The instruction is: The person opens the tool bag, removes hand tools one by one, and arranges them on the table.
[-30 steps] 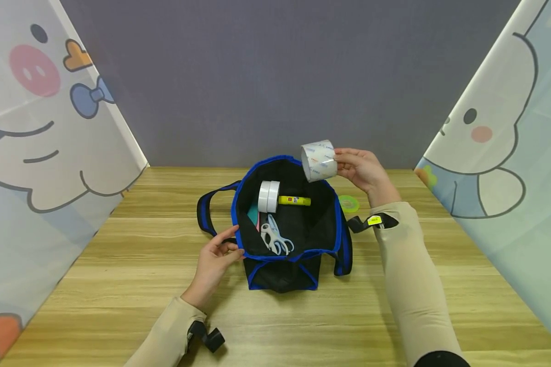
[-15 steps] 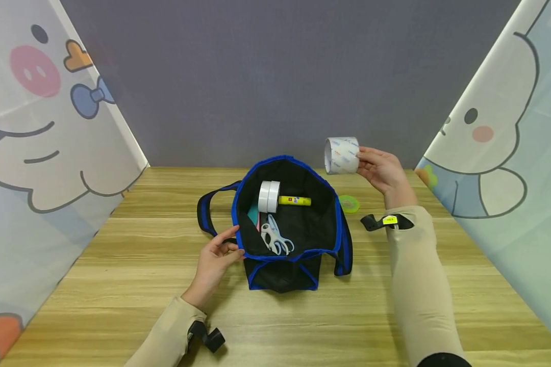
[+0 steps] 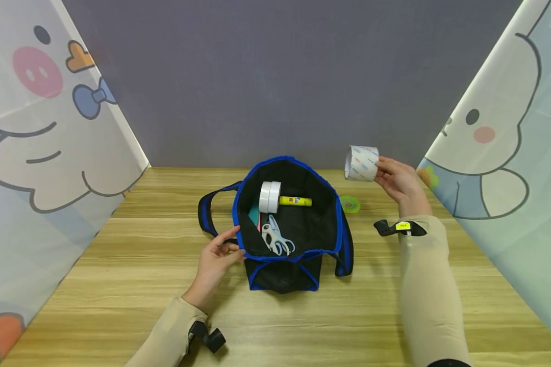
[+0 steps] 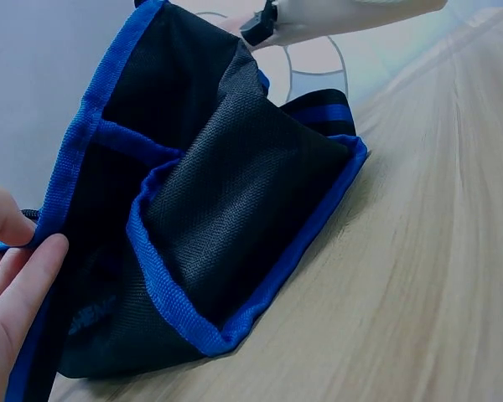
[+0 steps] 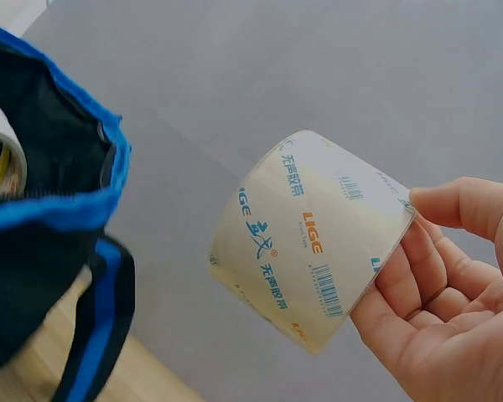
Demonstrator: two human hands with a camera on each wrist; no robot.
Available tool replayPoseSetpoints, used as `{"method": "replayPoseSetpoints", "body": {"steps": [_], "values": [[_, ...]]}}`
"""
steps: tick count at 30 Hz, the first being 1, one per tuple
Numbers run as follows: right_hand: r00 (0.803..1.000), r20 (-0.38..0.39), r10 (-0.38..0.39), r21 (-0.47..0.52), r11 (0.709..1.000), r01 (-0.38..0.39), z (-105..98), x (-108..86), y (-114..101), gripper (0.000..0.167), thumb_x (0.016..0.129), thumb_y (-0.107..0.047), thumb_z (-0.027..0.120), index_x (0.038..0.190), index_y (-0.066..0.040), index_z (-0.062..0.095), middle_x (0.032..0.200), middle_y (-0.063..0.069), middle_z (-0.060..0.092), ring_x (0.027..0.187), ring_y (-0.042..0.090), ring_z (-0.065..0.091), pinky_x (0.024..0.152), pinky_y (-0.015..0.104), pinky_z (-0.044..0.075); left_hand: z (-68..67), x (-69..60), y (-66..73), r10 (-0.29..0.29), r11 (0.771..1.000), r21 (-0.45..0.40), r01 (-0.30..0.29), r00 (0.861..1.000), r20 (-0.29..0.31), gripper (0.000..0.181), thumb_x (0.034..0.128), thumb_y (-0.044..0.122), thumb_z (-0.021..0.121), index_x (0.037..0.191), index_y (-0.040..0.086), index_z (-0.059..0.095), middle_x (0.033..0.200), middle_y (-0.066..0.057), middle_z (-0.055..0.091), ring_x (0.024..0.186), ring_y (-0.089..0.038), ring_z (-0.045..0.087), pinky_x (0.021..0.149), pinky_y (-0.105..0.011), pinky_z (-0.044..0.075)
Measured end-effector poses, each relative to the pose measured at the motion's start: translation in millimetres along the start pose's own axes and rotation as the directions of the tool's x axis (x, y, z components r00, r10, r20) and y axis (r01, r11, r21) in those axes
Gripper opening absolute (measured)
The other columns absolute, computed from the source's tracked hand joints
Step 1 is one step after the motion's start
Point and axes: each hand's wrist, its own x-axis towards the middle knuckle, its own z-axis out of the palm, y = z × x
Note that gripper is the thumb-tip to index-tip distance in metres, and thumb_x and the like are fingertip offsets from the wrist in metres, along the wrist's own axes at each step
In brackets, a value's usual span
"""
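Both hands are engaged: the right hand (image 3: 401,184) grips a wide clear tape roll (image 3: 362,163) by its right rim, thumb on one side and fingers on the other; the left hand (image 3: 217,260) pinches the blue-edged rim of a black bag (image 3: 314,227) at its near-left part. The tape roll is held up before the worktop's far edge, right of centre, apart from the bag; its height above the surface cannot be read exactly.

Governing relation: the tape roll lies to the right of the bag mouth, beyond its far-right rim. Its axis runs roughly left to right in the head view – one hollow end faces left, the other is at the right hand. The right hand is the nearer to it; the left hand is across the bag.

Inside the bag are two white tape rolls (image 3: 270,197) side by side, a yellow stick (image 3: 295,201) touching or just beside them, and light-coloured scissors (image 3: 276,235) nearer the front. A flat green ring (image 3: 356,205) rests on the worktop just beside the bag's right rim.

Wood-grain worktop (image 3: 142,280) carries the bag near the middle. A grey wall (image 3: 275,76) stands behind the far edge – cartoon-printed panels (image 3: 50,145) flank both side edges.
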Motion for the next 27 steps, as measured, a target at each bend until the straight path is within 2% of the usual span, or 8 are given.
{"method": "replayPoseSetpoints", "body": {"steps": [4, 7, 13, 18, 23, 27], "values": [[1.0, -0.002, 0.018, 0.008, 1.0, -0.018, -13, -1.2, 0, 0.025, 0.097, 0.009, 0.052, 0.087, 0.001, 0.074, 0.084, 0.011, 0.063, 0.072, 0.018, 0.06, 0.066, 0.026, 0.056, 0.1, 0.1, -0.6, 0.001, 1.0, -0.002, -0.001, 1.0, -0.002, 0.058, 0.0817, -0.023, 0.06, 0.137, -0.013, 0.05, 0.117, -0.008, 0.054, 0.08, -0.009, 0.062, 0.072, -0.031, 0.062], [0.999, -0.009, 0.031, 0.003, 1.0, -0.031, -22, -2.0, 1, 0.025, 0.098, 0.01, 0.051, 0.087, 0.001, 0.073, 0.084, 0.01, 0.064, 0.073, 0.017, 0.061, 0.066, 0.025, 0.056, 0.1, 0.1, -0.5, -0.007, 1.0, 0.0, 0.007, 1.0, -0.006, 0.058, 0.0814, -0.024, 0.06, 0.138, -0.013, 0.05, 0.115, -0.01, 0.054, 0.079, -0.009, 0.062, 0.072, -0.031, 0.062], [0.998, -0.035, 0.043, -0.041, 0.998, -0.045, -39, -4.8, 2, 0.024, 0.098, 0.007, 0.053, 0.085, -0.001, 0.072, 0.083, 0.008, 0.064, 0.073, 0.016, 0.059, 0.065, 0.024, 0.054, 1.0, 0.4, 1.7, -0.032, 0.999, 0.025, 0.032, 0.999, -0.015, 0.059, 0.0816, -0.022, 0.061, 0.138, -0.01, 0.052, 0.126, -0.017, 0.052, 0.081, -0.01, 0.062, 0.073, -0.032, 0.062], [0.999, -0.024, 0.038, -0.097, 0.994, -0.04, -50, -5.4, 4, 0.028, 0.099, 0.007, 0.051, 0.085, -0.002, 0.074, 0.081, 0.008, 0.066, 0.071, 0.016, 0.061, 0.063, 0.023, 0.053, 0.8, 0.0, 2.9, -0.041, 0.999, 0.027, 0.041, 0.999, -0.017, 0.058, 0.0825, -0.022, 0.061, 0.138, -0.009, 0.052, 0.131, -0.022, 0.049, 0.081, -0.01, 0.062, 0.074, -0.033, 0.062], [0.996, -0.068, 0.064, -0.145, 0.987, -0.073, -60, -6.8, 6, 0.028, 0.098, 0.006, 0.054, 0.083, -0.005, 0.075, 0.077, 0.006, 0.066, 0.07, 0.014, 0.06, 0.061, 0.022, 0.051, 0.9, -0.1, 2.1, -0.038, 0.999, 0.026, 0.038, 0.999, -0.016, 0.059, 0.082, -0.023, 0.061, 0.138, -0.01, 0.052, 0.132, -0.022, 0.049, 0.081, -0.009, 0.062, 0.074, -0.033, 0.062], [0.989, -0.119, 0.088, -0.134, 0.986, -0.104, -65, -7.7, 7, 0.028, 0.097, 0.006, 0.056, 0.08, -0.005, 0.076, 0.076, 0.006, 0.066, 0.069, 0.013, 0.062, 0.062, 0.022, 0.054, 0.9, 0.2, 1.2, -0.03, 0.999, 0.024, 0.031, 0.999, -0.016, 0.058, 0.0819, -0.023, 0.06, 0.138, -0.01, 0.052, 0.129, -0.019, 0.05, 0.081, -0.009, 0.062, 0.074, -0.034, 0.062]]}}
